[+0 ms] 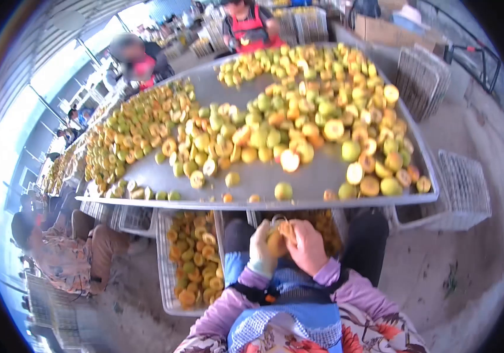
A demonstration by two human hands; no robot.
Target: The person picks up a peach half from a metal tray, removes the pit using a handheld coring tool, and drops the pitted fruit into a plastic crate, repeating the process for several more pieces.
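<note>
In front of my lap, both hands meet around a yellow-orange fruit half [275, 242], which looks like a peach. My left hand [260, 247], in a pale glove, is closed round its left side. My right hand [309, 246], looking pinkish and perhaps gloved, presses its fingers onto an orange fruit piece [288, 231] at the right. A thin curved edge, possibly metal, shows above the fingertips; its kind is unclear. Beyond the hands, a metal table [217, 200] carries a large heap of whole and halved yellow-green fruit [275, 129].
Below the table edge, a crate [164, 276] of fruit halves stands left of my legs, and more fruit lies in a container behind my hands. Grey crates [464, 188] stand at right. People sit at the left [67, 253] and across the table [251, 26].
</note>
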